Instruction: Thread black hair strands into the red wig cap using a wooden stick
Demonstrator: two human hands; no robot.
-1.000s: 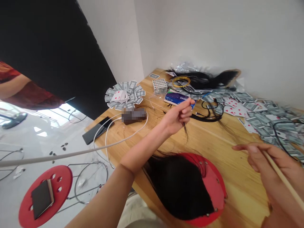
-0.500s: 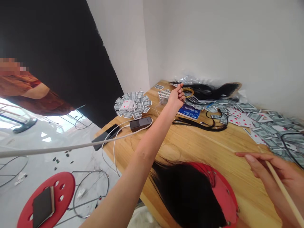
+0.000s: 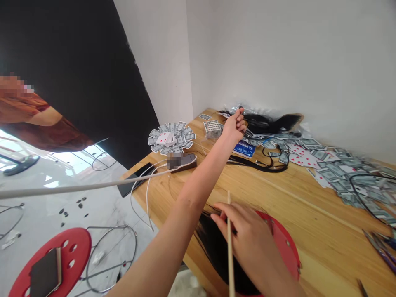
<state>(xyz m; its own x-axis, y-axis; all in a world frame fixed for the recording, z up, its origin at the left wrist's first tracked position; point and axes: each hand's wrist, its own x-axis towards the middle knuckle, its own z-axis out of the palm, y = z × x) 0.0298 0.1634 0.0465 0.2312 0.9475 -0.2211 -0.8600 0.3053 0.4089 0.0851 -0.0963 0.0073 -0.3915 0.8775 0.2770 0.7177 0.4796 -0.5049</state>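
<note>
My left hand [image 3: 235, 126] is stretched out over the far part of the table. Its thumb and forefinger are pinched together; whatever they hold is too fine to make out. My right hand [image 3: 247, 231] is lowered over a bundle of black hair [image 3: 213, 235], with a thin wooden stick [image 3: 229, 247] tucked between its fingers. Thumb and index fingertip are close to the upper end of the hair. Under the hair lies a round red pad [image 3: 286, 243] with small metal studs along its rim, partly covered by my hand.
Playing cards [image 3: 343, 169] are strewn at right, near pliers [image 3: 382, 247]. A card ring [image 3: 171, 138], dark box [image 3: 185, 161] and white cable [image 3: 93, 187] are at left. More black hair [image 3: 262, 123] lies by the wall. A red stool [image 3: 74, 251] bears a phone [image 3: 46, 272]. Someone's sleeve [image 3: 46, 128] shows.
My right hand has come left from the table's right side to the black hair, still with the stick. My left hand stays pinched and outstretched. The view has shifted slightly right.
</note>
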